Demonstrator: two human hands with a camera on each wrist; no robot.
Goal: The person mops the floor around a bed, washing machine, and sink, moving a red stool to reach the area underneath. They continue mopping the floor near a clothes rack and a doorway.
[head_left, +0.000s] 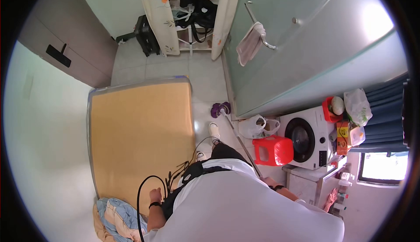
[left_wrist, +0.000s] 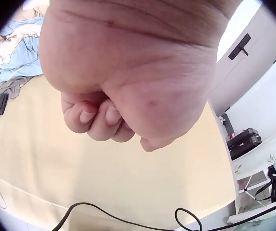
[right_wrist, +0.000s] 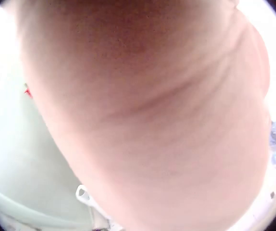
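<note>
A mop with a purple head [head_left: 221, 109] stands on the floor, its long grey handle [head_left: 239, 140] slanting down to the person's right side in the head view. The right hand [head_left: 270, 182] grips the upper end of this handle. In the right wrist view the hand and wrist [right_wrist: 152, 120] fill most of the picture, and the fingers are hidden. Above the bare yellow mattress [head_left: 140, 128], the left hand [head_left: 155, 194] is held with nothing in it. Its fingers [left_wrist: 102, 118] are curled in toward the palm in the left wrist view.
A red stool [head_left: 280, 150] and white plastic bags [head_left: 252, 127] stand before a washing machine [head_left: 317, 139]. Black cables [head_left: 151, 177] hang by the left hand. Clothes [head_left: 118, 215] lie at the mattress corner. A glass partition [head_left: 280, 62] runs behind the mop.
</note>
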